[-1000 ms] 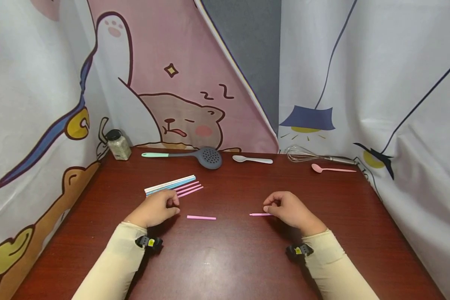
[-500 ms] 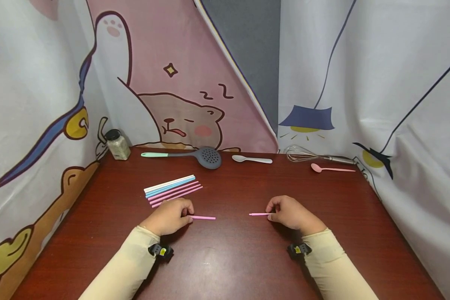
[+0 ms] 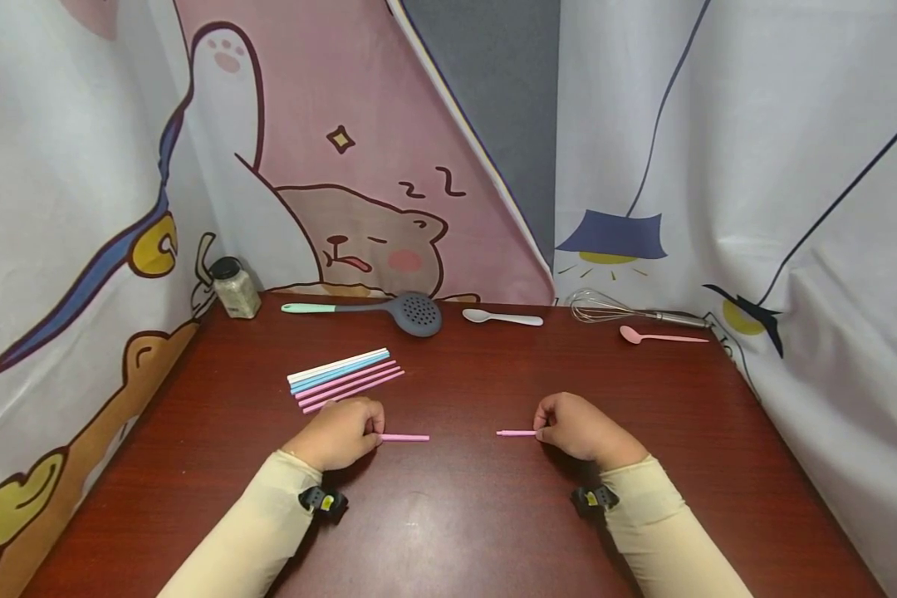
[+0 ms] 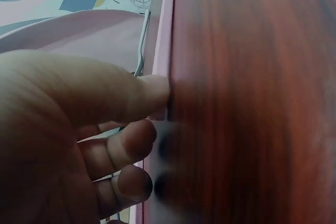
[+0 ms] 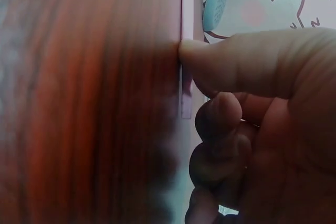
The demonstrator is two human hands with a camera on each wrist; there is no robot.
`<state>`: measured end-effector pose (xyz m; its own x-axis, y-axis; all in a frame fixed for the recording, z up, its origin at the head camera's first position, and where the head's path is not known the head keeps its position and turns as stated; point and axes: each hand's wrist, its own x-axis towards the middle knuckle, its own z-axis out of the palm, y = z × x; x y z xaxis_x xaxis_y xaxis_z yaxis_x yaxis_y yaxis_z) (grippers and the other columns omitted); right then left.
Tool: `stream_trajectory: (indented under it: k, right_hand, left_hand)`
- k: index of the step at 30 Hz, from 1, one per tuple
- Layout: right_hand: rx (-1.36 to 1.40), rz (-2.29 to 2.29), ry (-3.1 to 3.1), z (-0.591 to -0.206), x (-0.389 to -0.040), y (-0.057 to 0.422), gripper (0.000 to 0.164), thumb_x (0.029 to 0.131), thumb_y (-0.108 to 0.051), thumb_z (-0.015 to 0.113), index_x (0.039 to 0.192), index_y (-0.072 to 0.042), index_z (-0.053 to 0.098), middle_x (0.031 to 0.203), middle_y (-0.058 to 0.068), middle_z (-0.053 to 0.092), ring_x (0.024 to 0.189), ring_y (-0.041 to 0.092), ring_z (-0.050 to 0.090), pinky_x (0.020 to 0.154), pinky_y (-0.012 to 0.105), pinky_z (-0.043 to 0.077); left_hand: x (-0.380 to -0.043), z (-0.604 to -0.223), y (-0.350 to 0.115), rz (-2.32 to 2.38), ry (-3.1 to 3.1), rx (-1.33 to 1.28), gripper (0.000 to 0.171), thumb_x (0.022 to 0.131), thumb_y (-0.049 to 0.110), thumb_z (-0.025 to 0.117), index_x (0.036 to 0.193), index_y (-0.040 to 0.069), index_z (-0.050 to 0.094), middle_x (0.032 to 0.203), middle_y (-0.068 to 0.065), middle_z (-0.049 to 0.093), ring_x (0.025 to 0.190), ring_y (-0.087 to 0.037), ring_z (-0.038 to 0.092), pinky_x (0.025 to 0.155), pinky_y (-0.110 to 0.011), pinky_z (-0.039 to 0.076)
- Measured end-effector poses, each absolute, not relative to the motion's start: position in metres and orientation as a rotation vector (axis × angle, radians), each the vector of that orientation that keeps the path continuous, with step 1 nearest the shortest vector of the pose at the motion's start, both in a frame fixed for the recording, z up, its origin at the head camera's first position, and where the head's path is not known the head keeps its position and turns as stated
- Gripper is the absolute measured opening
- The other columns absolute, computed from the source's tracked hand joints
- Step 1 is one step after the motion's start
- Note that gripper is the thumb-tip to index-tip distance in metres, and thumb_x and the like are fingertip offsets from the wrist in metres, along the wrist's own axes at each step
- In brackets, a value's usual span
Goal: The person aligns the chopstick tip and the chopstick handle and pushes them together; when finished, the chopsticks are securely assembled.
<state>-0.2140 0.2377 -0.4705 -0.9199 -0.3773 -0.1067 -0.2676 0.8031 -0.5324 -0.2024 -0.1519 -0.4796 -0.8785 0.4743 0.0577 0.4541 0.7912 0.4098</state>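
My left hand [image 3: 341, 432] pinches one end of a short pink chopstick section [image 3: 407, 438] between thumb and fingers. Its free end points right, low over the table. Across from it, my right hand [image 3: 581, 428] pinches a second pink chopstick section [image 3: 516, 433], whose narrower tip points left. A gap separates the two facing ends, which lie roughly in line. In the right wrist view, the end of the pink section [image 5: 187, 93] sticks out past the thumb. Beyond the left hand, white, blue and pink chopsticks [image 3: 347, 378] lie side by side.
Along the back of the dark red table [image 3: 433, 531] lie a slotted skimmer [image 3: 419, 316], a white spoon [image 3: 502, 317], a whisk [image 3: 628, 311] and a pink spoon [image 3: 661, 335]. A black-lidded jar [image 3: 235, 288] stands at the back left. Printed curtains enclose the table.
My left hand has moved right from beside the chopstick row and taken hold of the left pink section. The right hand has shifted slightly right and nearer, still pinching its section.
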Motion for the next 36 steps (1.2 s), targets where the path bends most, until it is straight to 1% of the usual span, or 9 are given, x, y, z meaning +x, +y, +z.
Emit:
stream_trajectory:
  k: [6,8,10,12,14,16,23,30,36]
  right_hand:
    - [-0.6,-0.777,2.807,-0.466,-0.214,0.235,0.018,0.088,-0.002,0.075,0.08,-0.016,0.067,0.078,-0.005,0.06,0.077,0.012,0.054,0.074,0.033,0.046]
    - [-0.632,-0.812,2.806,-0.464,-0.213,0.232,0.019,0.091,-0.003,0.074,0.082,-0.017,0.066,0.08,-0.006,0.06,0.079,0.012,0.054,0.076,0.033,0.047]
    - [-0.652,-0.887,2.786,-0.461,-0.212,0.229,0.019,0.094,-0.003,0.073,0.084,-0.018,0.065,0.078,-0.007,0.059,0.076,0.011,0.054,0.073,0.031,0.048]
    - [-0.651,-0.985,2.755,-0.457,-0.209,0.223,0.018,0.095,-0.003,0.072,0.087,-0.017,0.065,0.075,-0.008,0.057,0.071,0.009,0.053,0.067,0.028,0.046]
    - [-0.655,-1.077,2.731,-0.455,-0.206,0.218,0.017,0.096,-0.002,0.071,0.088,-0.017,0.065,0.073,-0.008,0.057,0.068,0.009,0.052,0.063,0.026,0.046]
    - [-0.671,-1.146,2.721,-0.453,-0.204,0.214,0.018,0.096,-0.002,0.071,0.089,-0.017,0.065,0.075,-0.008,0.058,0.069,0.008,0.054,0.063,0.025,0.047]
    - [-0.708,-1.261,2.751,-0.445,-0.195,0.204,0.017,0.096,-0.002,0.072,0.091,-0.017,0.066,0.079,-0.009,0.059,0.073,0.007,0.055,0.067,0.026,0.048]
    - [-0.715,-1.305,2.766,-0.442,-0.192,0.201,0.016,0.096,-0.003,0.072,0.09,-0.017,0.066,0.079,-0.008,0.06,0.074,0.008,0.056,0.067,0.026,0.049]
    - [-0.687,-1.294,2.786,-0.439,-0.191,0.2,0.016,0.096,-0.004,0.073,0.091,-0.017,0.066,0.08,-0.008,0.06,0.073,0.008,0.055,0.066,0.026,0.048]
  left_hand:
    - [-0.203,-0.481,-0.149,0.856,2.876,0.786,0.02,0.092,0.01,0.076,0.084,0.021,0.062,0.078,0.011,0.057,0.074,-0.007,0.053,0.071,-0.029,0.047]
    - [-0.202,-0.481,-0.147,0.959,2.846,0.798,0.018,0.093,0.008,0.075,0.087,0.019,0.063,0.082,0.01,0.06,0.078,-0.008,0.056,0.074,-0.03,0.05]
    - [-0.201,-0.48,-0.144,1.06,2.819,0.81,0.016,0.094,0.008,0.074,0.09,0.019,0.064,0.085,0.01,0.062,0.082,-0.008,0.058,0.078,-0.031,0.052]
    - [-0.2,-0.479,-0.141,1.156,2.8,0.827,0.014,0.095,0.008,0.073,0.092,0.019,0.065,0.089,0.01,0.064,0.086,-0.008,0.06,0.082,-0.033,0.054]
    - [-0.199,-0.479,-0.139,1.248,2.785,0.829,0.013,0.096,0.009,0.072,0.093,0.019,0.065,0.09,0.011,0.064,0.087,-0.007,0.061,0.083,-0.032,0.054]
    - [-0.198,-0.478,-0.137,1.329,2.774,0.824,0.012,0.096,0.009,0.072,0.094,0.02,0.066,0.089,0.012,0.065,0.086,-0.007,0.06,0.082,-0.031,0.053]
    - [-0.193,-0.475,-0.132,1.474,2.782,0.813,0.014,0.096,0.009,0.074,0.093,0.021,0.067,0.083,0.014,0.062,0.076,-0.004,0.057,0.068,-0.026,0.05]
    - [-0.193,-0.475,-0.129,1.534,2.775,0.855,0.015,0.095,0.007,0.074,0.092,0.019,0.067,0.085,0.013,0.063,0.077,-0.004,0.057,0.07,-0.026,0.05]
    - [-0.192,-0.476,-0.127,1.597,2.755,0.836,0.016,0.095,0.005,0.074,0.092,0.018,0.068,0.083,0.012,0.062,0.073,-0.004,0.056,0.067,-0.026,0.049]
